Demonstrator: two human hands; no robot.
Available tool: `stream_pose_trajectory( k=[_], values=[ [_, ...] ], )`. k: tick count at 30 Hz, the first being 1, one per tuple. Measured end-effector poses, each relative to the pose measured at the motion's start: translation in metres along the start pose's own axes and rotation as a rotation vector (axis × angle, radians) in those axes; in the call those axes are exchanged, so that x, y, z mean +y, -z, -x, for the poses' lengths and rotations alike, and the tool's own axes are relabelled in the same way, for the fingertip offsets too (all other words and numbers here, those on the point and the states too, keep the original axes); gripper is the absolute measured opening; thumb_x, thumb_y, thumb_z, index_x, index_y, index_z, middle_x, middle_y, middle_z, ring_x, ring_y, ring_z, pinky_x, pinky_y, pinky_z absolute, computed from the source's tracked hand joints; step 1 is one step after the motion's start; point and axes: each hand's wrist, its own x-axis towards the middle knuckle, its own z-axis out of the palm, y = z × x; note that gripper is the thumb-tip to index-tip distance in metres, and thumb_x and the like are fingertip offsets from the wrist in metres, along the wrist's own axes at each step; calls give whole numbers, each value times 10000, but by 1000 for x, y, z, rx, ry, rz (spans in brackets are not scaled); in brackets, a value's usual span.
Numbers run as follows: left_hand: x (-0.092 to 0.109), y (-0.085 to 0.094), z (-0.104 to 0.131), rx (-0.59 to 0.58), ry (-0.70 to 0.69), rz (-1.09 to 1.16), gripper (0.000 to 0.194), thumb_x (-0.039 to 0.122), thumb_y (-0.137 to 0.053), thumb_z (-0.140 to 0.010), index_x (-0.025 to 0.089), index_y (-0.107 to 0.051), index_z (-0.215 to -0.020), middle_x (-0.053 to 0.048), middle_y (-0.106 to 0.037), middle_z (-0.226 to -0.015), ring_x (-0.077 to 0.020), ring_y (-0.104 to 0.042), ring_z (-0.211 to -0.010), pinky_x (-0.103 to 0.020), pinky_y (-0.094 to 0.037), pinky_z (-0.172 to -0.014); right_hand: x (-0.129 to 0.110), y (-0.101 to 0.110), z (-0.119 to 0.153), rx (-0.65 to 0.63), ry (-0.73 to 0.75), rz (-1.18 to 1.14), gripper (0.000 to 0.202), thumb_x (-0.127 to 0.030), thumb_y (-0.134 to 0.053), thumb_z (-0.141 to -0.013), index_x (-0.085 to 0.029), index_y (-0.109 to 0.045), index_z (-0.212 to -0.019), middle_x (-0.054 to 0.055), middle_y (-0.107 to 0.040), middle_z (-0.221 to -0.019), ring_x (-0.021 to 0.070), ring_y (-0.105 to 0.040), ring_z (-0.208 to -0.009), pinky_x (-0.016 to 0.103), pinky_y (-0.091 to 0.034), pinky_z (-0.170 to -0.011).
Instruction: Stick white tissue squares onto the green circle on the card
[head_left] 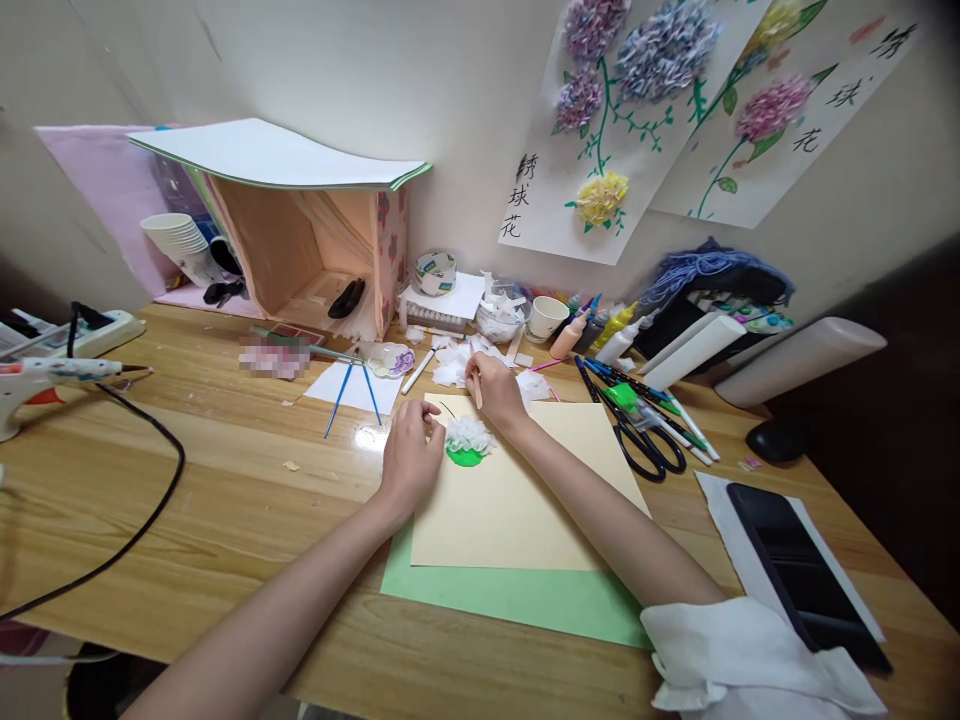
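A cream sheet of paper [525, 500] lies on a larger green sheet [517, 597]. On the cream sheet sits a white ruffled paper flower [469, 434], with a patch of bright green [466, 458] along its near side. My left hand [412, 452] rests at the sheet's left edge, beside the flower, its fingers loosely bent and apart with nothing visible in them. Beyond the flower, my right hand [493, 390] pinches a thin wooden stick [477, 386]. Its fingertips are close to white tissue paper scraps [452, 362] at the sheet's far edge.
Black-handled scissors [651, 450] and several pens lie to the right, with a phone [799, 560] nearer me. Paint bottles [571, 333] and a paper cup [547, 318] stand behind. Leftward are two blue sticks [339, 400], a glue gun [45, 385] and its black cable [180, 460].
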Motion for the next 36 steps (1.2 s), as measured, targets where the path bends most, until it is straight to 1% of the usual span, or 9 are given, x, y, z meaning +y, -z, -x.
stream_pose_trajectory(
  k=[5,9,12,18,24,26,28,31,36],
  values=[
    [0,1,-1,2,-11,26,134,177,-413,-842,182,-522,-920,-53,-575,-954,-190,-538,-904,-345,-434,-803,-8,26,10,129,-123,-303,51,-169,-548,-768,-190,-502,-770,27,-600,-759,159,-551,-675,273,-411,-642],
    [2,3,-1,-30,-122,72,235,272,-478,-867,194,-532,-1083,-69,-557,-1066,-187,-526,-967,-347,-422,-874,-18,48,28,26,-231,-654,170,-291,-643,-750,-195,-506,-781,15,-608,-771,148,-578,-698,264,-453,-649],
    [4,4,-1,-62,-182,124,288,354,-509,-864,221,-550,-1116,-71,-541,-1115,-196,-499,-1071,-342,-407,-923,-27,57,48,-34,-308,-795,222,-330,-674,-737,-200,-499,-779,14,-609,-771,147,-584,-710,264,-471,-652],
    [11,3,2,-185,-168,228,137,306,-549,-842,211,-634,-892,-55,-603,-1001,-193,-533,-1031,-341,-407,-936,-38,56,79,-54,-361,-876,254,-361,-680,-741,-212,-482,-795,26,-614,-804,154,-592,-724,277,-496,-649],
    [17,7,7,-216,-161,137,96,275,-605,-792,198,-644,-750,-42,-602,-910,-197,-533,-956,-350,-411,-890,-38,51,88,91,-325,-806,175,-356,-604,-803,-216,-502,-778,14,-597,-769,152,-566,-709,285,-462,-661],
    [18,9,11,-222,-161,21,107,289,-618,-780,205,-657,-728,-43,-597,-895,-211,-513,-952,-366,-407,-878,-36,52,92,175,-298,-771,213,-376,-484,-873,-215,-512,-737,11,-563,-701,151,-537,-661,291,-431,-629],
    [19,10,17,-211,-188,-97,120,307,-620,-776,213,-672,-722,-50,-586,-891,-225,-486,-946,-383,-402,-871,-34,53,96,214,-228,-725,365,-398,-356,-920,-215,-498,-638,9,-501,-591,152,-481,-576,303,-394,-578],
    [21,9,22,-166,-251,-214,126,315,-617,-780,216,-688,-745,-66,-570,-915,-238,-450,-940,-397,-398,-864,-31,53,103,172,-64,-653,503,-414,-243,-941,-224,-422,-510,10,-417,-463,154,-408,-484,317,-352,-520],
    [17,4,21,-130,-291,-275,113,289,-607,-792,217,-694,-788,-72,-561,-924,-245,-423,-935,-398,-394,-861,-27,47,106,49,220,-519,490,-361,-203,-941,-237,-389,-505,10,-423,-421,151,-349,-430,322,-317,-483]
  ],
)
